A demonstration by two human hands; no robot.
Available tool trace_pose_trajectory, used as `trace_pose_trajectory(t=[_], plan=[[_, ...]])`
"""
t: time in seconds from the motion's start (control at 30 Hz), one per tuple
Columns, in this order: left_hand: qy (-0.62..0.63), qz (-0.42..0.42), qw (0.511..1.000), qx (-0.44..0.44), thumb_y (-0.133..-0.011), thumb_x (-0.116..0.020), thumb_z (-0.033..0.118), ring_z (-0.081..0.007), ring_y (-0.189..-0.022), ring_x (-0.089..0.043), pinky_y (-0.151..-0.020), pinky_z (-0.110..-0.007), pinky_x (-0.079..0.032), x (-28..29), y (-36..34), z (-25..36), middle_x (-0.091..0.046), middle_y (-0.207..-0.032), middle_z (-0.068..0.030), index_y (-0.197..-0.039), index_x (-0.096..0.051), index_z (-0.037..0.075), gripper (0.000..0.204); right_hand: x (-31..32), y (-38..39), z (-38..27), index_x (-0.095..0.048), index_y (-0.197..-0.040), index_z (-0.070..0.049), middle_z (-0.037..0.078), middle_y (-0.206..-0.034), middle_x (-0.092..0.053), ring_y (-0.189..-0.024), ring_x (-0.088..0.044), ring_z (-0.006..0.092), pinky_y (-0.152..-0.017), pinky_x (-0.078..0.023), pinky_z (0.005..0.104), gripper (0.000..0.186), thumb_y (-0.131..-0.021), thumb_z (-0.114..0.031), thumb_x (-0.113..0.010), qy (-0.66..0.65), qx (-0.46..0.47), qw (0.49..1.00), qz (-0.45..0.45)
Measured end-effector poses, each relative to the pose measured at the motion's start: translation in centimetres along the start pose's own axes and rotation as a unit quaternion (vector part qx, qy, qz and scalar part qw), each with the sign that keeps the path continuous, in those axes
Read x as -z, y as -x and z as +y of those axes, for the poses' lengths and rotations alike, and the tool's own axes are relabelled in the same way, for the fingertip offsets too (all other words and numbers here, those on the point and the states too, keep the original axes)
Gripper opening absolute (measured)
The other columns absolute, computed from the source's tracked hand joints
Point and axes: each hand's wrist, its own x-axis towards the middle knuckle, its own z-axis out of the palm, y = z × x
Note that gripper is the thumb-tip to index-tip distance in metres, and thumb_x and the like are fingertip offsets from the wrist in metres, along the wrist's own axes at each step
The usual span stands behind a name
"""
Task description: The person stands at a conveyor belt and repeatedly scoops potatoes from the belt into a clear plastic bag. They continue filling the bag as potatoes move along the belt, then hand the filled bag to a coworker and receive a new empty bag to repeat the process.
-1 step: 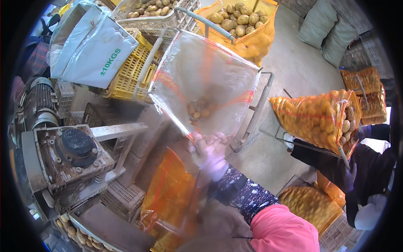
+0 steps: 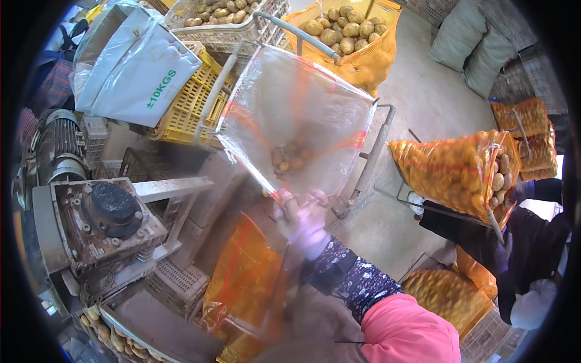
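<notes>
My right hand [image 2: 304, 221], in a pale glove, is closed on the near corner of the rim of an open mesh bag [image 2: 254, 133]. The bag is whitish and see-through with red stripes, and its mouth is spread wide on a grey metal frame [image 2: 380, 145]. A few potatoes [image 2: 287, 158] lie deep inside it. My right arm comes in from the lower right with a dark floral cuff and a pink sleeve. An empty-looking orange mesh bag [image 2: 242, 272] hangs below my hand. My left hand does not show.
Potatoes fill an orange mesh bag [image 2: 384, 63] behind the frame and a crate [image 2: 272, 24]. A yellow crate [image 2: 187, 97] carries a white box [image 2: 139, 66]. A motor [image 2: 112, 209] stands left. At right, a co-worker's dark sleeve [image 2: 532, 242] is beside a full potato bag [image 2: 451, 166].
Things at the left sit very slightly further right in the picture. A small yellowish thing now shows beside the bag's near corner. My right hand keeps its hold.
</notes>
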Motion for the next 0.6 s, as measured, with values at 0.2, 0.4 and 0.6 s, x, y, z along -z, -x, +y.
trace_pose_trajectory(t=[0.2, 0.4, 0.6], plan=[[0.015, 0.015, 1.0, -0.003, -0.08, -0.073, 0.04, -0.0389, -0.13, -0.046, -0.105, -0.056, -0.043, 0.8, 1.1, -0.4, -0.053, -0.136, -0.0043, -0.126, -0.06, 0.037, 0.047, -0.9, 1.9, 1.2, -0.059, -0.127, -0.011, 0.008, -0.084, -0.067, -0.078, -0.063, 0.0303, -0.09, -0.039, 0.0516, 0.047, -0.08, -0.018, -0.066, 0.034, 0.011, 0.998, -0.051], [0.049, 0.039, 0.998, -0.016, -0.081, -0.072, 0.04, -0.0378, -0.131, -0.046, -0.106, -0.055, -0.043, 1.8, 3.8, -1.9, -0.054, -0.136, -0.0026, -0.124, -0.062, 0.04, 0.045, -1.1, 3.0, 1.0, -0.04, -0.153, -0.014, 0.014, -0.127, -0.058, -0.121, -0.051, 0.0349, -0.118, -0.026, 0.0543, 0.077, -0.082, -0.029, -0.066, 0.404, 0.084, 0.908, -0.077], [0.103, 0.057, 0.992, -0.042, -0.081, -0.071, 0.039, -0.0366, -0.131, -0.046, -0.107, -0.055, -0.042, 3.0, 6.1, -3.9, -0.055, -0.135, -0.0009, -0.123, -0.064, 0.042, 0.043, 8.4, 9.1, -8.6, -0.046, -0.147, -0.01, 0.021, -0.146, -0.05, -0.133, -0.048, 0.0391, -0.113, -0.038, 0.0498, 0.07, -0.082, -0.016, -0.071, -0.026, -0.031, 0.986, -0.162]])
